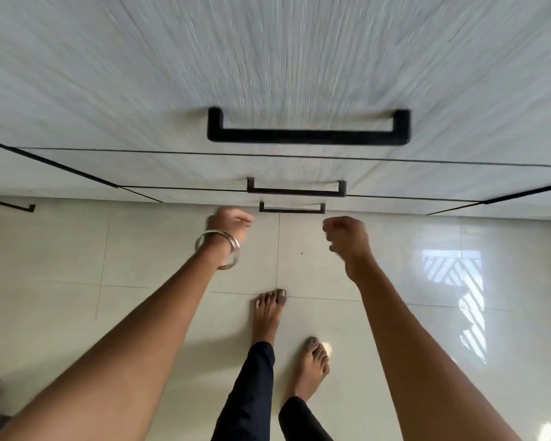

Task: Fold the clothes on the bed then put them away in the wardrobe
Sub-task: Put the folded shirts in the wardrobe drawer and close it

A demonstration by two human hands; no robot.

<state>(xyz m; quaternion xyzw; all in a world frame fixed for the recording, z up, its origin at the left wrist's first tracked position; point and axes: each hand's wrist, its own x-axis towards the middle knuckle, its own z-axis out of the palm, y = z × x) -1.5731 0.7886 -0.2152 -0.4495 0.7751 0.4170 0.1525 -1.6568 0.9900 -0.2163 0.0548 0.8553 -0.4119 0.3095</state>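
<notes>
- The left hand (231, 222), bangles at its wrist, hangs loosely curled and holds nothing.
- The wardrobe (299, 58) shows 3 shut drawers, contents hidden; likely the putting-away step, next pulling a handle (309, 136).
- The right hand (345, 237) is loosely curled, empty; no clothes in view.

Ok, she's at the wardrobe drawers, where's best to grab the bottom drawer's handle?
Take the bottom handle by its straight middle bar, fingers hooked over it from above. It stands off the drawer front on two end posts, leaving a gap. The right hand looks nearest.
</notes>
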